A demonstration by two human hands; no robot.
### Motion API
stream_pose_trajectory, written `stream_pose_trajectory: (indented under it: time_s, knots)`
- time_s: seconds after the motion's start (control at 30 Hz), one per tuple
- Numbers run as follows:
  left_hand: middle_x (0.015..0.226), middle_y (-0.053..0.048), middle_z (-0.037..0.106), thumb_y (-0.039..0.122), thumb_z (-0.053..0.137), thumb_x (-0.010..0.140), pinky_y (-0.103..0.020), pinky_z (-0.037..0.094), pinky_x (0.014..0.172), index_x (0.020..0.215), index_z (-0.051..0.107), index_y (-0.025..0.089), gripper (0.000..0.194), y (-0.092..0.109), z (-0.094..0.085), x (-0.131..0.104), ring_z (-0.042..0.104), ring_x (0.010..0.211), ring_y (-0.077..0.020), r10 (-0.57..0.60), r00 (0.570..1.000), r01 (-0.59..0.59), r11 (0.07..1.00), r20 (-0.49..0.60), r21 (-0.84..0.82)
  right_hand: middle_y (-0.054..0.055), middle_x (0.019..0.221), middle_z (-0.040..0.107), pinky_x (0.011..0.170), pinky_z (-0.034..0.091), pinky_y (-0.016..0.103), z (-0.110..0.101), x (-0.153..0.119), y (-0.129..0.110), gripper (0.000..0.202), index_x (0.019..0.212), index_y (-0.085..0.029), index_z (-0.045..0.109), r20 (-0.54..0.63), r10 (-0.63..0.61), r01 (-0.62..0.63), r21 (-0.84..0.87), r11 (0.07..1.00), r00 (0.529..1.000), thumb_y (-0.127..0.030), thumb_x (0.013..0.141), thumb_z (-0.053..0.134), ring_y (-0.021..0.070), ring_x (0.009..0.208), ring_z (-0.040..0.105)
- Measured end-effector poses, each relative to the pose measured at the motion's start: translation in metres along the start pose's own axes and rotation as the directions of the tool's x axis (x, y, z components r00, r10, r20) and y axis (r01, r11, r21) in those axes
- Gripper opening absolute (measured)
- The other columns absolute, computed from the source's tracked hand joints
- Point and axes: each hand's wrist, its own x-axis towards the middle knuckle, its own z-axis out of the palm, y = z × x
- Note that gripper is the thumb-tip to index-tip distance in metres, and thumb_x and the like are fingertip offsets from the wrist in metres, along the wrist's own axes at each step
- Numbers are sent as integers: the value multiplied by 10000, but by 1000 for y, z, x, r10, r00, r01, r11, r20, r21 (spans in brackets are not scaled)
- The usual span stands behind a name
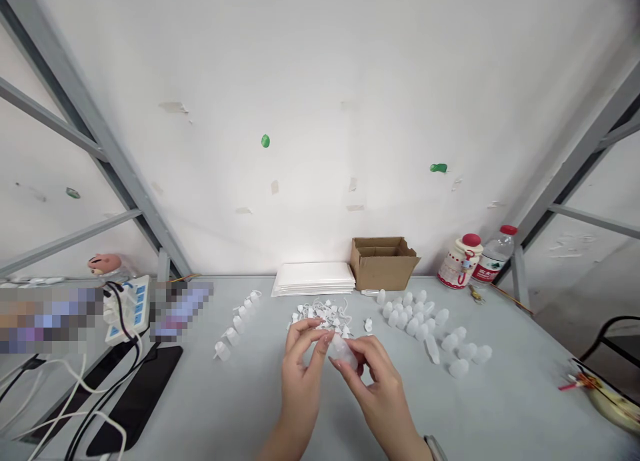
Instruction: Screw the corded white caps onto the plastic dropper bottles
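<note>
Near the table's front middle, my right hand (373,374) grips a translucent white cup-like piece (344,351) between thumb and fingers. My left hand (305,357) is pinched at the top left of that piece; whatever small part lies between its fingertips is too small to make out. Just beyond my hands lies a pile of small white parts with loops of cord (324,310). A row of translucent pieces with white tops (233,336) runs to the left. To the right, several translucent rounded pieces (413,326) are scattered.
A stack of white sheets (314,279) and an open cardboard box (383,273) stand by the wall. Two bottles, one cream (457,264) and one clear (493,257), are at the back right. A power strip (131,311), cables and a black slab (143,397) lie left.
</note>
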Motion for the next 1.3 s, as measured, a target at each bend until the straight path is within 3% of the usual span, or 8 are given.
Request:
stream_pose_trajectory:
  time_s: [0.17,0.3,0.4,0.53,0.8,0.9,1.07,1.3]
  knots:
    - [1051,-87,620,433,649,703,-357,417,914,869,715,219,279,7,-1,-5,508,1088,-274,-146,969,181,968,199,-176,12,730,526,522,458,253,2,3,-2,124,949,-215,581,-102,-74,71,-31,997,992,-217,825,577,132,573,493]
    - [1100,-111,650,371,665,702,-415,360,988,978,694,189,332,11,-4,-7,498,1138,-293,-272,906,386,847,325,-365,3,704,492,501,453,255,3,2,-3,115,944,-225,578,-107,-100,94,-57,994,989,-202,832,568,134,562,482]
    - [1109,-114,651,335,649,714,-430,359,990,958,696,182,291,14,-7,-8,511,1130,-299,-286,877,448,777,387,-441,8,726,494,518,463,263,4,0,-1,111,939,-232,575,-102,-103,97,-58,994,989,-193,837,556,137,578,489]
    - [1114,-99,651,317,646,711,-423,362,991,922,699,196,249,17,-7,-8,502,1142,-303,-274,873,441,798,403,-411,2,726,470,524,472,261,4,-1,0,143,966,-250,575,-88,-103,96,-78,992,991,-186,840,553,136,583,486]
    - [1050,-89,684,340,671,677,-414,323,1026,935,706,196,297,15,-2,-9,503,1150,-288,-330,887,438,824,323,-360,6,719,478,521,474,262,4,-2,-3,158,982,-247,599,-127,-85,77,-68,995,988,-208,834,560,141,577,495]
    - [1049,-91,686,342,673,654,-403,321,1025,914,713,190,304,16,-3,-9,500,1151,-286,-334,880,447,823,338,-350,-2,670,482,508,461,256,2,-1,-3,67,853,-231,622,-111,26,-25,6,1000,994,-274,807,597,142,564,479]
    - [1043,-96,686,335,661,657,-396,333,1002,898,720,179,293,16,-4,-7,515,1124,-290,-302,877,433,834,375,-342,-4,640,497,488,437,245,-1,4,-5,212,729,-209,654,23,293,-291,200,935,956,-421,724,658,141,558,474]
    - [991,-107,680,331,601,712,-403,390,905,825,725,159,240,19,-4,-7,543,1030,-306,-250,852,432,831,460,-349,-26,570,511,468,358,233,-5,9,-8,237,684,-165,665,347,457,-574,504,645,819,-388,647,735,93,473,436]
